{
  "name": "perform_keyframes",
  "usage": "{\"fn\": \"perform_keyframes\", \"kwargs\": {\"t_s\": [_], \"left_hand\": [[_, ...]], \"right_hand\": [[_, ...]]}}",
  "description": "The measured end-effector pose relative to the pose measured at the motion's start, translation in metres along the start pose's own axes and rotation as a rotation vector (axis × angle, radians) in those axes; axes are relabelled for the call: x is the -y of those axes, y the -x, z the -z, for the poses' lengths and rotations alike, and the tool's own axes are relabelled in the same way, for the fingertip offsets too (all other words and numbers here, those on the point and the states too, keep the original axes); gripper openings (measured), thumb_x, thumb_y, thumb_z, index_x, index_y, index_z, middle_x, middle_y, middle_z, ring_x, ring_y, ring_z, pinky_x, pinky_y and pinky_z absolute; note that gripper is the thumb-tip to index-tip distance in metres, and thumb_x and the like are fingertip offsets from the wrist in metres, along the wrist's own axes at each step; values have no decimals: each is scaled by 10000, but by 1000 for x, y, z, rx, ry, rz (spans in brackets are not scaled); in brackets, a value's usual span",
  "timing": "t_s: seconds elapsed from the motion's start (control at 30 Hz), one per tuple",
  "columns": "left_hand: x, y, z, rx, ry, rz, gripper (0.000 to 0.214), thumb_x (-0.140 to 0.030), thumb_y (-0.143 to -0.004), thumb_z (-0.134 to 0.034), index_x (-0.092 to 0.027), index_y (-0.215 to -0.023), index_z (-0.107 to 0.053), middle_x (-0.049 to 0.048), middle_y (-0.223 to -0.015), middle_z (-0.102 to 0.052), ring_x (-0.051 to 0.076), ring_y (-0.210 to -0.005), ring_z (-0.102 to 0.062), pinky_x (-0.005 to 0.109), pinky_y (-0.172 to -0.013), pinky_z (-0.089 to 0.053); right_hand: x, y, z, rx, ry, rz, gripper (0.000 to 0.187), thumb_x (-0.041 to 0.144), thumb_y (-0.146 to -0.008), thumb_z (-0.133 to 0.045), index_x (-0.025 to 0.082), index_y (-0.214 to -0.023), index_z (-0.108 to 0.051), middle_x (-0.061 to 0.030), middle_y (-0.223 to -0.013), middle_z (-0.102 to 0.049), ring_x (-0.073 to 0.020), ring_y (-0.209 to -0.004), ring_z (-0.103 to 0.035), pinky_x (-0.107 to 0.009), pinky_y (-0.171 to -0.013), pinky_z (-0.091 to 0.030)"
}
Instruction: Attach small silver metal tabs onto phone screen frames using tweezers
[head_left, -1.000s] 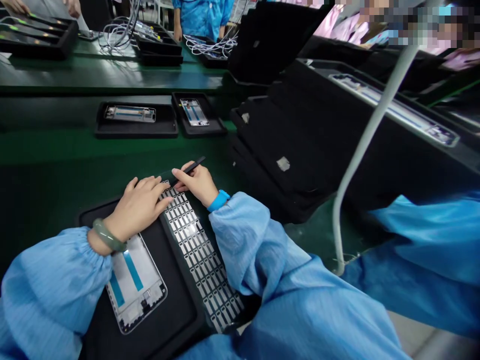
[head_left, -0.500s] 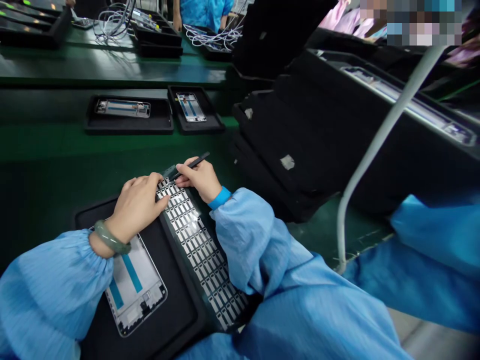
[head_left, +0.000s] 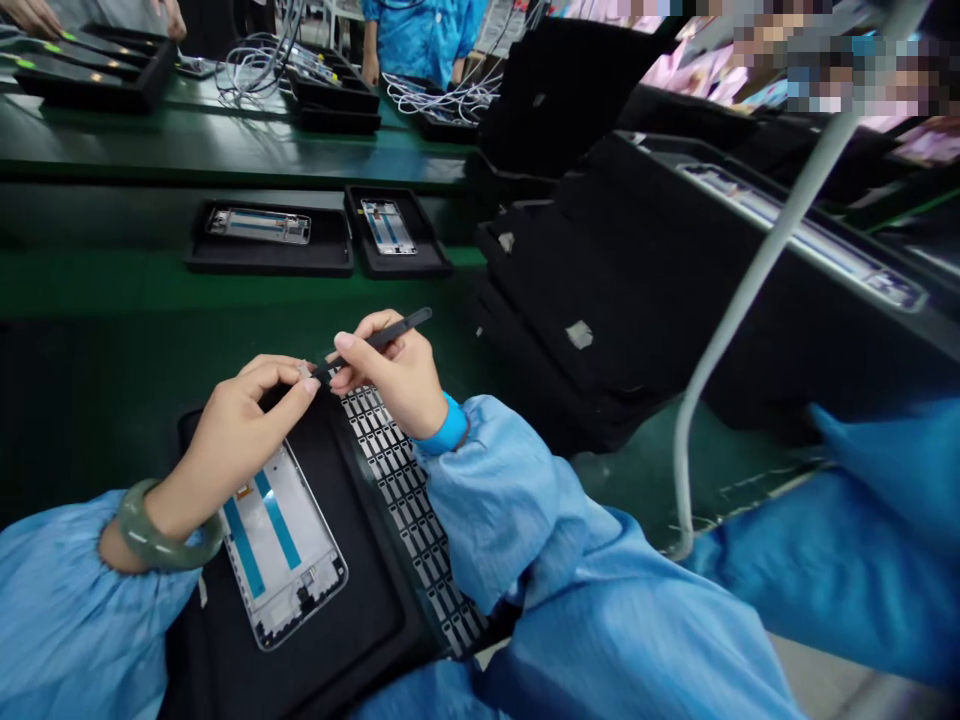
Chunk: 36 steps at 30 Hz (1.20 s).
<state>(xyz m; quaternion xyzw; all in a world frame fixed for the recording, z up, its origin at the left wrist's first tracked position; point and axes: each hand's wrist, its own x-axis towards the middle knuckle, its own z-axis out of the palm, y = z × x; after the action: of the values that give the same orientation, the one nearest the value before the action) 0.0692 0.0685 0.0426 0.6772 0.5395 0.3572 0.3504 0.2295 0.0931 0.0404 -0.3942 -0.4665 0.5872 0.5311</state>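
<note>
Pinching a small, thin, pale piece (head_left: 304,369) between thumb and forefinger of the left hand (head_left: 244,425), above the far edge of a shallow black tray (head_left: 375,600). A second ago, laid that hand flat, fingers stretched out, over the far end of a long dark sheet (head_left: 409,500) bearing rows of small silver pieces; now clear of it.

Gripping a slim, black, tweezer-like tool (head_left: 397,327) pen-fashion between thumb and fingers of the right hand (head_left: 412,390), over the sheet's far end. Has brought its tip away from the sheet and up to the left fingertips; cannot tell whether touching the pale piece.

Still keeps a silver rectangular frame with two blue strips (head_left: 311,540) lying in the tray, just left of the sheet. With the green bangle (head_left: 169,553) on the left wrist drawn down and leftward, now uncovers more of that frame, including a small orange patch near its upper end.
</note>
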Motion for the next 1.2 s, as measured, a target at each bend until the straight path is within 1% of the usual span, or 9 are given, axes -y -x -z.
{"fn": "perform_keyframes", "kwargs": {"t_s": [0.13,0.27,0.37,0.47,0.53,0.67,0.77,1.0,1.2], "left_hand": [[2,12,13,24,-37,42,211,-432,-758,-561,-231,-746,-626,8,-966,-639,182,-936,-589,321,-865,-441],[7,20,27,99,-66,92,256,-472,-761,-544,-236,-754,-641,14,-1013,-634,190,-890,-599,323,-792,-476],[14,29,41,177,-107,100,305,-516,-766,-521,-240,-808,-643,21,-1019,-632,197,-889,-598,328,-790,-482],[27,44,55,118,-280,58,365,-543,-765,-522,-266,-992,-591,19,-1052,-611,213,-969,-572,352,-842,-468],[38,56,60,76,-413,-17,414,-540,-773,-520,-255,-1073,-535,35,-1096,-586,228,-1061,-528,384,-911,-434],[60,76,57,62,-550,-149,407,-515,-793,-516,-209,-1060,-499,89,-1163,-548,250,-1177,-448,437,-985,-373],[68,82,52,66,-565,-200,351,-472,-804,-527,-212,-1038,-497,88,-1176,-543,249,-1227,-401,441,-1002,-360],[67,80,52,72,-534,-213,304,-442,-802,-547,-219,-1005,-504,75,-1177,-534,245,-1243,-375,442,-1001,-365],[68,81,51,67,-528,-228,305,-422,-804,-550,-213,-1023,-505,72,-1179,-531,250,-1240,-378,453,-996,-372]], "right_hand": [[8,6,-11,116,111,86,295,359,-689,-696,192,-764,-463,67,-572,-557,-103,-511,-632,-207,-498,-551],[13,9,-19,223,159,78,274,357,-699,-685,189,-783,-486,52,-619,-574,-105,-529,-638,-211,-510,-550],[11,9,-26,247,114,14,275,361,-694,-690,184,-773,-495,46,-617,-593,-98,-502,-628,-204,-483,-547],[1,6,-33,200,26,-90,277,364,-690,-690,180,-763,-496,44,-622,-613,-90,-480,-620,-202,-466,-552],[-10,4,-39,181,-15,-163,283,361,-677,-701,175,-752,-500,49,-596,-607,-92,-479,-623,-201,-465,-555],[-34,0,-49,201,-8,-274,301,363,-644,-725,167,-728,-512,52,-532,-589,-100,-476,-630,-188,-458,-553],[-45,-1,-54,221,61,-310,285,353,-648,-725,169,-726,-522,51,-482,-577,-108,-462,-628,-186,-448,-548],[-47,1,-54,247,114,-327,262,332,-668,-716,169,-754,-530,48,-481,-582,-108,-468,-630,-177,-451,-542],[-48,1,-53,278,148,-317,273,333,-673,-715,158,-776,-533,39,-493,-587,-119,-486,-635,-205,-470,-552]]}}
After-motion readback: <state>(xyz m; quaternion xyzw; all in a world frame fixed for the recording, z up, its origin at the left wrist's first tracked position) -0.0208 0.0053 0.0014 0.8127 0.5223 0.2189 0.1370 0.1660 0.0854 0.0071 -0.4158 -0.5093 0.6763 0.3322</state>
